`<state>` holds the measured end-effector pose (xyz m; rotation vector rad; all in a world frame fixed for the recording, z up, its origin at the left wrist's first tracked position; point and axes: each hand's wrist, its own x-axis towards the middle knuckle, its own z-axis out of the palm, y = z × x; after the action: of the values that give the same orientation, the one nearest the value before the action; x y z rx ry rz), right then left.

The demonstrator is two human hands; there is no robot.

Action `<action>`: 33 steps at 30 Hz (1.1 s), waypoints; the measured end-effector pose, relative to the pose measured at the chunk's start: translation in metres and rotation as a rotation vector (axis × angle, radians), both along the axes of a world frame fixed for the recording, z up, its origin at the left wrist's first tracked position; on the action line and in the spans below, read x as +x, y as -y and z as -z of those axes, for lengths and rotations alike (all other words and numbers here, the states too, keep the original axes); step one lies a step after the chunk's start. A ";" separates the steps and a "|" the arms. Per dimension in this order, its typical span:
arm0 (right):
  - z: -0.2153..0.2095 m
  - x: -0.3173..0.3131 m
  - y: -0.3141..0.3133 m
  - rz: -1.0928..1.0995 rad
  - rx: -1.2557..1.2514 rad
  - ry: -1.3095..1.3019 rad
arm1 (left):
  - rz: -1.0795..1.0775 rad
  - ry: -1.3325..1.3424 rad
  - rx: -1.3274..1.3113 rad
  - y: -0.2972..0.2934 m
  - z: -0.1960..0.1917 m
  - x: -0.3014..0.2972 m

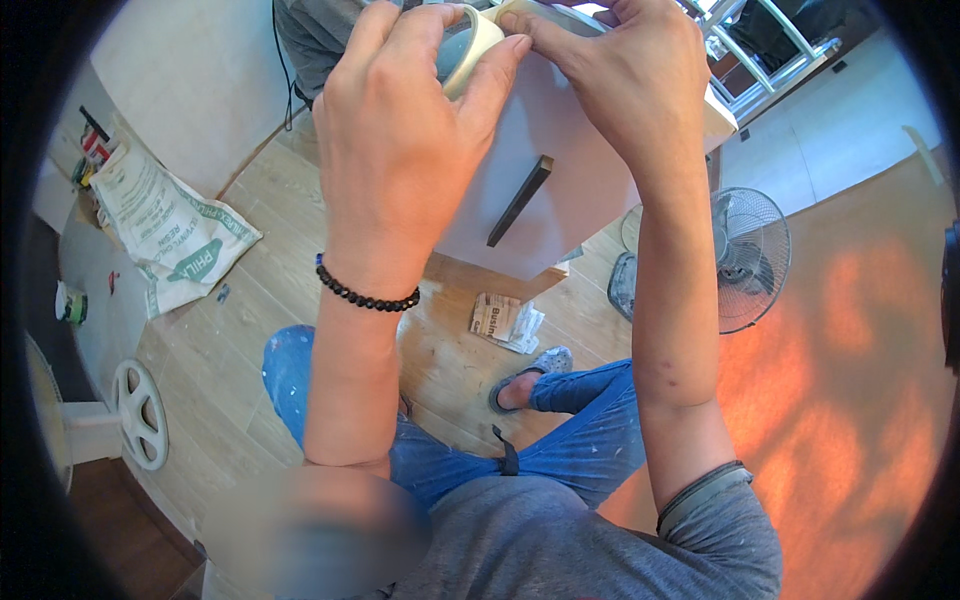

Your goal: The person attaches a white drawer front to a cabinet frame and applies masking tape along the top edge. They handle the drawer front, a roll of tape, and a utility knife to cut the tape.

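My left hand (400,130) is closed around a roll of cream masking tape (476,52), its thumb along the roll's side. Close beside it, my right hand (630,75) presses its thumb near the tape at the top edge of a white cabinet panel (590,185). The right fingertips are partly cut off by the top of the view. The short strip between the two hands is only partly visible. Below them, a dark bar handle (520,202) sits slanted on the panel's face.
A standing fan (750,260) is to the right of the cabinet. Folded newspaper (505,320) lies on the floor by my foot. A white and green sack (180,230) slumps at the left, near a white wheel-shaped piece (140,414). A white metal rack (765,50) stands at the far right.
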<state>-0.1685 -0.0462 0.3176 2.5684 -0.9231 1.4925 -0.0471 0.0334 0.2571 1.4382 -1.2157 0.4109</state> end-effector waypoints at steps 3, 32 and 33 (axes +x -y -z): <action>0.007 -0.001 0.008 0.011 -0.046 -0.034 | -0.007 0.105 0.014 0.001 -0.006 0.005; 0.008 -0.004 0.010 0.057 -0.175 -0.095 | 0.293 0.514 0.301 0.015 -0.071 0.052; 0.009 -0.004 0.010 0.057 -0.192 -0.094 | 0.301 0.509 0.296 0.016 -0.071 0.051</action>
<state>-0.1728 -0.0563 0.3087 2.4320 -0.7923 1.3602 0.0037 0.0177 0.3277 1.4070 -1.9419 0.4125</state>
